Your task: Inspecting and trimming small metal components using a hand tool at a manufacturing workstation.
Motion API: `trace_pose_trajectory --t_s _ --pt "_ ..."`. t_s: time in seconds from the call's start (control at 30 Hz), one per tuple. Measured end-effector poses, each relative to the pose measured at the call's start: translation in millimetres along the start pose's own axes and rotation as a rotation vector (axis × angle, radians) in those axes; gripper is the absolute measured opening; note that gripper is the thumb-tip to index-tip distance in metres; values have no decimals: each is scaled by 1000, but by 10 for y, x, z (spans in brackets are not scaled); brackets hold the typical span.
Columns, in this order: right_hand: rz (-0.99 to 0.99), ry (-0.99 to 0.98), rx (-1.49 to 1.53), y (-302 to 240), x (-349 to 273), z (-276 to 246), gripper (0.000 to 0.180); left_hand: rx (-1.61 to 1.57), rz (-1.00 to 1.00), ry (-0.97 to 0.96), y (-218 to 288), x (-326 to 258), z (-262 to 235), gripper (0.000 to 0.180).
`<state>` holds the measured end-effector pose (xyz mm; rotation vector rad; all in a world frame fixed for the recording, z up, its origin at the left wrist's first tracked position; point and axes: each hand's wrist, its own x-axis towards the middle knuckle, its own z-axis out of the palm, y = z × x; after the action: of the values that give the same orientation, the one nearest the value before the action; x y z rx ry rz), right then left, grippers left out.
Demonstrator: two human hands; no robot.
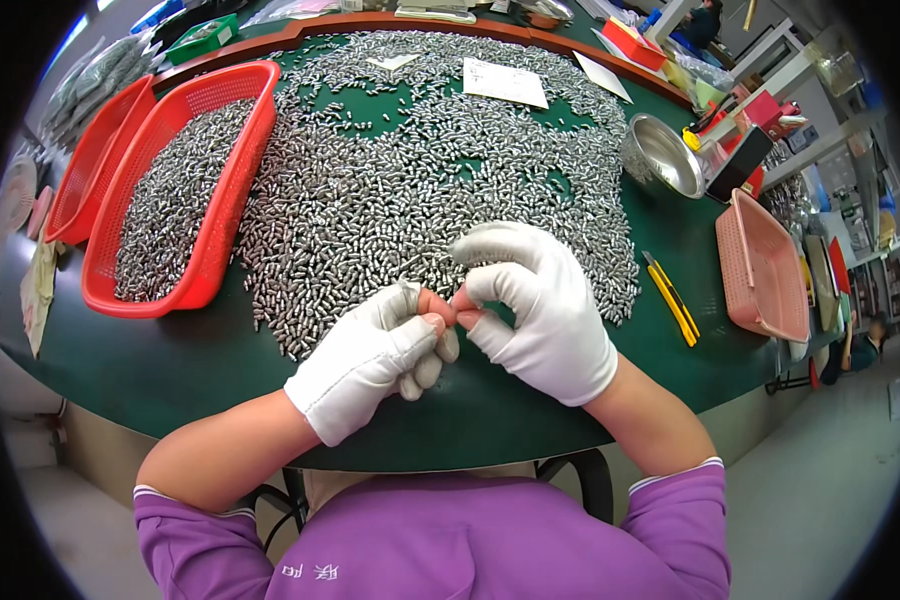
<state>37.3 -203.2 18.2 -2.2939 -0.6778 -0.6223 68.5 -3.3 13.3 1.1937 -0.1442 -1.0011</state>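
Both my hands wear white gloves with bare thumb and index tips, and they meet near the table's front edge. My left hand (375,355) is closed, thumb pressed to index finger, the other fingers curled. My right hand (540,305) pinches thumb and index finger together against the left fingertips. Whatever sits between the fingertips is hidden or too small to make out. Just beyond the hands, a wide spread of small silvery metal cylinders (370,215) covers much of the green tabletop (230,370).
At left, a red plastic basket (240,215) holds more metal pieces, beside another red basket (75,185). To the right are a yellow utility knife (673,300), a steel bowl (662,155) and a pink basket (762,270). Paper slips (505,82) lie on the pieces.
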Motion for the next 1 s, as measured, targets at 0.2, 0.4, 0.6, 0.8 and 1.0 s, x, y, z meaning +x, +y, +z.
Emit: trace_pose_trajectory --t_s 0.2,0.4,0.6,0.8,1.0 --pt "-7 -36 198 -2 13 44 19 91 -28 0 15 10 24 19" --pt "206 72 217 5 -37 47 17 -6 -24 -11 1 15 -1 15" --pt "203 111 121 42 -40 22 18 -42 52 -44 -59 27 -24 24" --pt "99 63 -155 80 14 -66 15 -64 31 -39 -40 12 -17 28" --pt "60 -23 -286 173 14 -73 9 -157 59 -57 -42 2 -25 28"
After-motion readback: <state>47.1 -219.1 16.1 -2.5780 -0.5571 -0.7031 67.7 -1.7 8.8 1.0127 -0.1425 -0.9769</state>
